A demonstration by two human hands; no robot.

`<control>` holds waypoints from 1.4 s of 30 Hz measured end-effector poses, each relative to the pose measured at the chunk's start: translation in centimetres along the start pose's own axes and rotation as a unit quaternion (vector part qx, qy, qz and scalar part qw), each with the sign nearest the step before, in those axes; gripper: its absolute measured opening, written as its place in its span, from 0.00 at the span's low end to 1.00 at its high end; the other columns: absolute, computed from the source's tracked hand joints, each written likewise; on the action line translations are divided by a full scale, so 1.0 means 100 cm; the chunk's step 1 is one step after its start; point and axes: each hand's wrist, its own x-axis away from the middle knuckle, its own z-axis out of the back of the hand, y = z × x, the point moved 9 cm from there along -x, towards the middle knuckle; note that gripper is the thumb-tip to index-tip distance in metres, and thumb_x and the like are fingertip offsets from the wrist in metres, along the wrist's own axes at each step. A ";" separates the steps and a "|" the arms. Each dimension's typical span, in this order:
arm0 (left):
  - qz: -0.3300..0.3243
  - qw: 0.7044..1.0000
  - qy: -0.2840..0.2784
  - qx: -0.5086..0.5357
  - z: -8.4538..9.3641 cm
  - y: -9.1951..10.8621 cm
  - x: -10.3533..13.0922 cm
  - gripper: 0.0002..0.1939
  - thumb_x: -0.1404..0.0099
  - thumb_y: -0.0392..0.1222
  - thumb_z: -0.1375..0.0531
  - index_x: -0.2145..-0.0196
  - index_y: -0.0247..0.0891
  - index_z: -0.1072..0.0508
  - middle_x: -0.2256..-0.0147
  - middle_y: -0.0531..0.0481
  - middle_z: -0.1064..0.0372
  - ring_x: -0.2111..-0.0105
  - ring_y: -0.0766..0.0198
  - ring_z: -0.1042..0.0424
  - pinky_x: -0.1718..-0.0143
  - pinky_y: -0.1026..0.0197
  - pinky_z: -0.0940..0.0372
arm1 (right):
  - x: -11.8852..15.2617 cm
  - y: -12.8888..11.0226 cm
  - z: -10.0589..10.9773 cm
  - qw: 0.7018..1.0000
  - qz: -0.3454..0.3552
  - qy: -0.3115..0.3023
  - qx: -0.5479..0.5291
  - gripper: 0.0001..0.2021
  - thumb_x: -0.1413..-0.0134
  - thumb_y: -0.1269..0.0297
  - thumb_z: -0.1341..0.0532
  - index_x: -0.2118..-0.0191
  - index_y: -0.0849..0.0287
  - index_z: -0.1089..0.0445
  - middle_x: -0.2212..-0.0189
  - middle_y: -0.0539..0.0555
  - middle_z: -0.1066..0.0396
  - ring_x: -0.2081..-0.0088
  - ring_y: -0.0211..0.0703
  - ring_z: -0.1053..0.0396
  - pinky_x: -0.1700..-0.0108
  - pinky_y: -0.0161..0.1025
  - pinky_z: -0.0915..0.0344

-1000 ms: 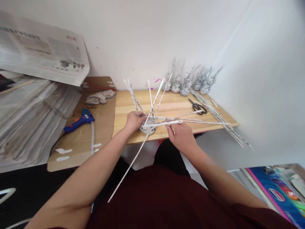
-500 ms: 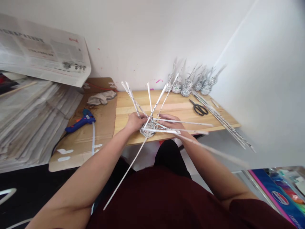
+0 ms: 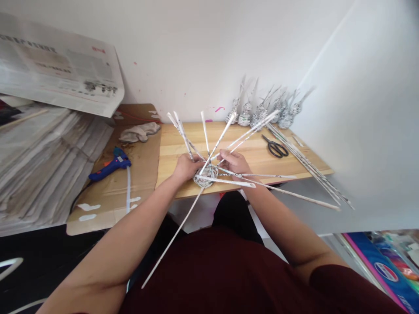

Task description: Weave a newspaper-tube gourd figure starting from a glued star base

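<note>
A small round woven newspaper basket (image 3: 205, 178) rests at the table's front edge, with several rolled paper tubes fanning up and out from it. My left hand (image 3: 189, 167) is closed on the basket's left rim. On the right, my right hand (image 3: 236, 162) pinches a paper tube (image 3: 252, 130) that slants up to the right, close to the weave. Other tubes pass under my right wrist and stick out rightward. One long thin tube (image 3: 173, 237) runs from the basket down toward my lap.
Several finished woven paper figures (image 3: 258, 111) stand against the wall. Black scissors (image 3: 277, 149) and a bundle of paper tubes (image 3: 304, 165) lie at right. Leftward, a blue glue gun (image 3: 113, 165) and gloves (image 3: 140, 132) lie on cardboard (image 3: 144, 168), beside stacked newspapers (image 3: 49, 170).
My right hand has risen slightly and its fingers have closed on a tube. A tube that pointed right now slants up to the right. My left hand stays on the basket.
</note>
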 end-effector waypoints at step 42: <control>-0.005 0.998 -0.016 -0.058 0.004 0.011 0.001 0.12 0.51 0.46 0.33 0.69 0.40 0.17 0.75 0.51 0.24 0.73 0.63 0.28 0.72 0.65 0.37 | 0.018 -0.032 -0.032 0.893 0.051 -0.197 0.402 0.16 0.45 0.57 0.39 0.78 0.60 0.26 0.84 0.49 0.33 0.78 0.36 0.35 0.74 0.33 0.43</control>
